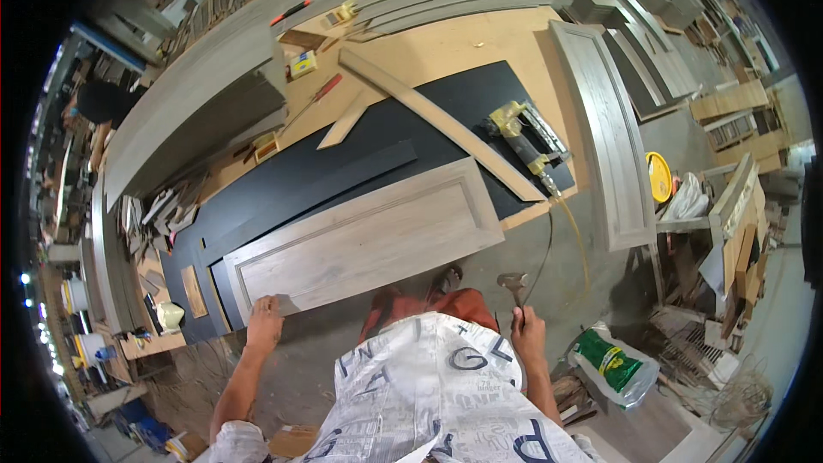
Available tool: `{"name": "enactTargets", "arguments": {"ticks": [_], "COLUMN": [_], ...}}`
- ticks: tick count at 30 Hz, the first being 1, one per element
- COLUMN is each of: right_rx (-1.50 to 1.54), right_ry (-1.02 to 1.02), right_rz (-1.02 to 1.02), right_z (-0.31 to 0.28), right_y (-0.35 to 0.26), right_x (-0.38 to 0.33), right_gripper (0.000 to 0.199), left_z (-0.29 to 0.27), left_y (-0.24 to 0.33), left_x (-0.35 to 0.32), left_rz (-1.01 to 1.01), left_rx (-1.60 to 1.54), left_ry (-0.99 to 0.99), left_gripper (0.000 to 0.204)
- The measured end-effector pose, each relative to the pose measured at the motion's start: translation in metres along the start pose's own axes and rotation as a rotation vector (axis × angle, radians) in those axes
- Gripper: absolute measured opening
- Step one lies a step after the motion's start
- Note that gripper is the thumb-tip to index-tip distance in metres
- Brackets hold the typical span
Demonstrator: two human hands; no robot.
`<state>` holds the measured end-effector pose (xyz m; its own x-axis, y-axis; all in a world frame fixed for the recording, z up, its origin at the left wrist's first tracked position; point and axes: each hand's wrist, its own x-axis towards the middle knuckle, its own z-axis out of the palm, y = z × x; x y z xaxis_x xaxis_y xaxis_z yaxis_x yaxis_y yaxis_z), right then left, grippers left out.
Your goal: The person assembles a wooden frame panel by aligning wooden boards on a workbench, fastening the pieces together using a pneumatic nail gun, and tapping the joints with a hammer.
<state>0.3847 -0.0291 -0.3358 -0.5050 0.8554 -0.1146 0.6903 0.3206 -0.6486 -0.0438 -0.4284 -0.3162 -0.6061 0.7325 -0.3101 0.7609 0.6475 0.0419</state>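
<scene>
A greyish wood-grain cabinet door (369, 236) with a recessed panel lies slanted along the near side of the bench. At its near left corner my left hand (264, 324) is closed over the edge, the fingertips on top. My right hand (528, 332) is wrapped round the handle of a hammer (513, 281), held upright off the bench, to the right of my body. Beneath the door is a black board (300, 176). A yellow nail gun (523, 137) lies on this board's right end, beside a long narrow wood strip (446, 129).
A second panelled door (604, 133) stands at the bench's right edge. A red screwdriver (324, 90) and stacked grey boards (454, 0) lie farther back. An air hose (581, 240) hangs off the near edge. A green and white bag (613, 364) sits low on the right.
</scene>
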Motion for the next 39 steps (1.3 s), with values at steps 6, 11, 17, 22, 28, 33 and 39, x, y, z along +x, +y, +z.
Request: {"name": "enactTargets", "arguments": {"ticks": [6, 11, 17, 22, 28, 33, 39], "right_rx": [0.013, 0.076, 0.073, 0.128, -0.005, -0.085, -0.307], "right_ry": [0.037, 0.052, 0.066, -0.059, -0.309, -0.607, -0.871], "right_rz": [-0.039, -0.027, -0.006, -0.092, -0.339, -0.347, -0.914], "right_z": [-0.018, -0.025, -0.026, -0.023, -0.023, 0.026, 0.139], "right_y": [0.034, 0.037, 0.035, 0.009, -0.061, -0.134, -0.282], "right_x": [0.014, 0.019, 0.009, 0.023, 0.064, 0.097, 0.092], "right_gripper": [0.029, 0.026, 0.028, 0.029, 0.032, 0.034, 0.033], "left_z": [-0.027, -0.018, -0.024, -0.019, 0.002, 0.017, 0.036], "left_y": [0.127, 0.296, 0.406, 0.376, 0.272, 0.112, -0.037], "left_x": [0.083, 0.163, 0.208, 0.198, 0.141, 0.045, -0.055], "left_rz": [0.420, 0.618, 0.503, 0.380, 0.387, 0.141, -0.087], "left_rx": [-0.057, -0.092, -0.162, -0.146, -0.165, -0.229, 0.028], "left_ry": [-0.099, 0.170, 0.212, 0.249, 0.272, 0.142, 0.412], "left_gripper": [0.057, 0.058, 0.051, 0.049, 0.050, 0.053, 0.054]}}
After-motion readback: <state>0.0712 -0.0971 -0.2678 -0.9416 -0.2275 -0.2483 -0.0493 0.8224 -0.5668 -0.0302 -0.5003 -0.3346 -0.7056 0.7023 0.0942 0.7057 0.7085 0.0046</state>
